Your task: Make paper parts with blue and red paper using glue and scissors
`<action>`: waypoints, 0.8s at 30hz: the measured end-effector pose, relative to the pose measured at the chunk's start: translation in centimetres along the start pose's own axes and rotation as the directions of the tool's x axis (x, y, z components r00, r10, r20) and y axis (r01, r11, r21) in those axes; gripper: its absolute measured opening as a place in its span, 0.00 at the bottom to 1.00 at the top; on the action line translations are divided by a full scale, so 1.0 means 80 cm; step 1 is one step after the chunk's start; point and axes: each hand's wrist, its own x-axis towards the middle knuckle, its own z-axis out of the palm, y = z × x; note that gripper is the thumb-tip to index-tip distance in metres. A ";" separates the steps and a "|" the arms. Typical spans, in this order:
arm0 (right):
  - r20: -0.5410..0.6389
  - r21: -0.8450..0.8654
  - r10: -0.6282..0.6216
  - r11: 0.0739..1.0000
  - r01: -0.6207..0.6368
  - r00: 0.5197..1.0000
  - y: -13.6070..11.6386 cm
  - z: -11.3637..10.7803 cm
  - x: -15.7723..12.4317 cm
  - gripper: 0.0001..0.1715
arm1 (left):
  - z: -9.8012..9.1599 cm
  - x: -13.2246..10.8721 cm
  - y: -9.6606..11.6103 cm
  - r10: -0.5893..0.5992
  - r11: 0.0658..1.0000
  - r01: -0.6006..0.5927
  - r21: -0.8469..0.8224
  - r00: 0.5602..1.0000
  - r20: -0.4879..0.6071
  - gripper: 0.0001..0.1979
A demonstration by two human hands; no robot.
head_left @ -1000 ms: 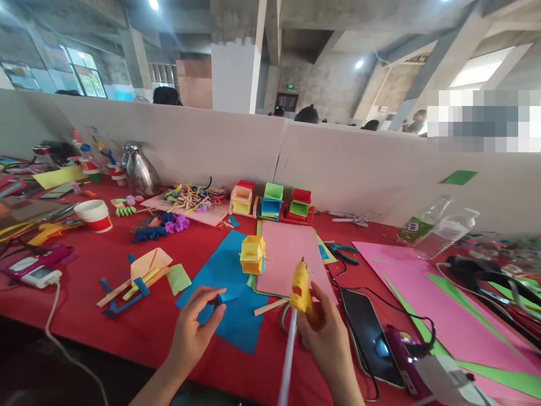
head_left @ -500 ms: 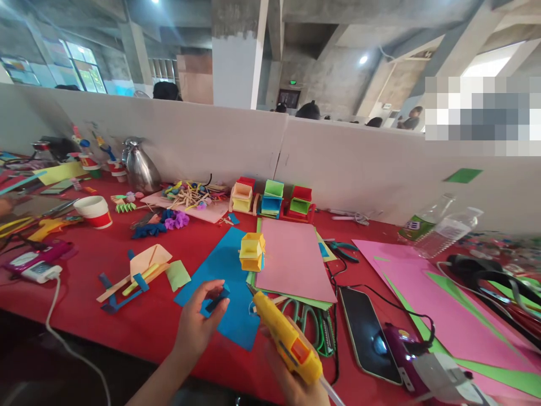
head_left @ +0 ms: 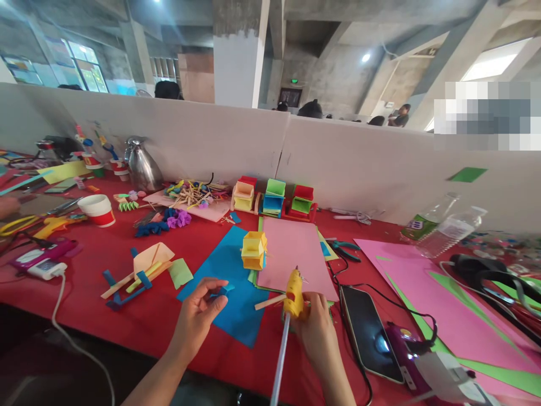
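Between thumb and fingers, my left hand (head_left: 202, 307) pinches a small folded piece of blue paper (head_left: 227, 288), mostly hidden by the fingers. My right hand (head_left: 316, 327) grips a yellow hot glue gun (head_left: 295, 293), its nozzle pointing up and away over the pink paper stack (head_left: 291, 254); a clear glue stick (head_left: 280, 361) trails from its back end. Below my left hand lies a blue paper sheet (head_left: 240, 321). At that sheet's far right stands a yellow folded-paper wheel (head_left: 253, 251). A wooden stick (head_left: 269, 302) lies left of the glue gun.
Blue strips and sticks form a small frame (head_left: 135, 282) at left. Three paper-wheel models (head_left: 274, 197) line the partition. A paper cup (head_left: 97, 210) and steel jug (head_left: 142, 166) stand left; a phone (head_left: 372, 332), cables and plastic bottles (head_left: 452, 231) are at right. Another person's hand (head_left: 8, 207) shows far left.
My right hand has swung the glue gun rightward and turned its nozzle away from the blue piece. My left hand keeps its pinch, tilted slightly. The view has shifted a little.
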 end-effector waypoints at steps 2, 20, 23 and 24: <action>0.045 0.228 -0.019 0.974 0.008 0.999 -0.012 0.001 -0.012 0.10 | 0.002 -0.001 0.000 0.021 0.999 -0.022 0.030 1.000 0.016 0.12; 0.141 0.514 -0.076 0.858 -0.007 0.987 -0.077 -0.031 -0.078 0.19 | 0.004 -0.010 0.009 0.263 0.921 -0.277 0.275 0.961 0.089 0.07; 0.161 0.512 -0.084 0.859 -0.011 0.983 -0.079 -0.033 -0.078 0.20 | 0.003 -0.013 0.005 0.244 0.945 -0.258 0.202 0.965 0.094 0.08; 0.161 0.510 -0.080 0.860 -0.013 0.984 -0.080 -0.034 -0.079 0.20 | 0.003 -0.014 0.004 0.221 0.956 -0.231 0.180 0.972 0.073 0.09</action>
